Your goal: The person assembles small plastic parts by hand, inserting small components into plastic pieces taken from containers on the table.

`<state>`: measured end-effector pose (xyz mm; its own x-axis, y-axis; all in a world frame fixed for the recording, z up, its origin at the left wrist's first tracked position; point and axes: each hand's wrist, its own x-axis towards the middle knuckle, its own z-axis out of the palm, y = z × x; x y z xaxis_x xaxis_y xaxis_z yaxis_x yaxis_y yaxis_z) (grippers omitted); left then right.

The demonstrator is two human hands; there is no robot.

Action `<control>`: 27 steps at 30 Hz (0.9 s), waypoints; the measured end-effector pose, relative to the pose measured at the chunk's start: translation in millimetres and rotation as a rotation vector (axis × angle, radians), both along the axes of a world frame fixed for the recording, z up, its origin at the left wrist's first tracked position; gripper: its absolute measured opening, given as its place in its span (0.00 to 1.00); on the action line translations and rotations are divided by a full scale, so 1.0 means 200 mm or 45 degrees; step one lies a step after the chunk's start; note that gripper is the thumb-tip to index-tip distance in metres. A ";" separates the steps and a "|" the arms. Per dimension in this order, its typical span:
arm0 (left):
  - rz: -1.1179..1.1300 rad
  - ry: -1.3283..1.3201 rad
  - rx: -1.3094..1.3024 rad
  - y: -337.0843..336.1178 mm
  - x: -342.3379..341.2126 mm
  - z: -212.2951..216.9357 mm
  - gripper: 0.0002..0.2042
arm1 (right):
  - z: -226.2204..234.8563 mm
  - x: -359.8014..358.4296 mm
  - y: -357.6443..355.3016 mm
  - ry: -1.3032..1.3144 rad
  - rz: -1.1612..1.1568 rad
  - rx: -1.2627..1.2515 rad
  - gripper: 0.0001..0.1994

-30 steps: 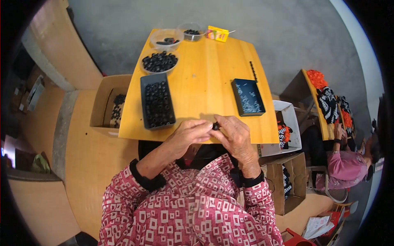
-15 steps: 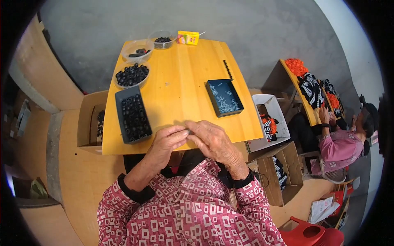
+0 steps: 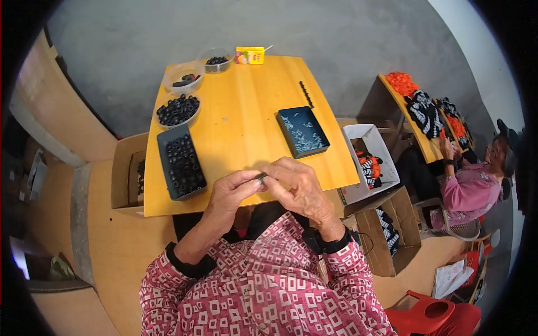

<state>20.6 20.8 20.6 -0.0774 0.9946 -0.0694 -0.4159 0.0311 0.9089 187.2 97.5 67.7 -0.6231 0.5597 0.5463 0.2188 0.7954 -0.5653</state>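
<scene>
**Asker:** Wood, is that what the table is made of?

**Describer:** Yes. A smooth, yellow wooden table [image 3: 246, 106] fills the upper middle of the frame. Both hands meet over its near edge, in the centre. The left hand [image 3: 232, 193] and the right hand [image 3: 297, 187] pinch a small dark part [image 3: 261, 177] between their fingertips. Fingers are closed tight around it, thumbs pressed in. The part is too small to tell its shape.

**Asker:** What lies on the table?

**Describer:** Left of the hands sits a long, dark rectangular tray [image 3: 180, 162] packed with black ring-shaped pieces. Above it is a round clear bowl [image 3: 177, 110] of similar black pieces, then two more clear bowls [image 3: 185, 78] towards the top edge. A small yellow carton [image 3: 250, 55] stands at the far edge. To the right of centre lies a flat dark tin [image 3: 302, 132] sprinkled with tiny pale bits, and a thin black strip [image 3: 306, 94] lies above it.

**Asker:** And the room?

**Describer:** Grey, rough concrete floor spreads across the top. An open cardboard box [image 3: 124, 173] sits to the left of the table, and a white box [image 3: 370, 157] of orange and black items to its right. At the right edge another person [image 3: 476, 185] in pink sits at a second wooden table [image 3: 420, 140] heaped with orange and black goods. The wearer's sleeves are pink with a white square pattern.
</scene>
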 end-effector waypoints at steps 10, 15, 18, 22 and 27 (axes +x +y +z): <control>-0.057 -0.127 -0.035 -0.02 -0.04 -0.02 0.15 | -0.01 -0.03 -0.01 -0.175 0.000 0.333 0.13; -0.107 -0.046 -0.033 -0.03 -0.05 -0.02 0.15 | -0.02 -0.03 -0.02 -0.162 0.048 0.314 0.16; -0.126 -0.025 -0.033 -0.04 -0.05 -0.01 0.14 | 0.01 -0.03 -0.04 -0.139 0.078 0.305 0.16; -0.136 0.055 -0.009 -0.05 -0.06 -0.02 0.15 | 0.01 -0.03 -0.05 -0.155 0.084 0.307 0.13; -0.150 0.004 -0.029 -0.05 -0.06 -0.01 0.16 | -0.01 -0.02 -0.04 -0.110 0.063 0.108 0.12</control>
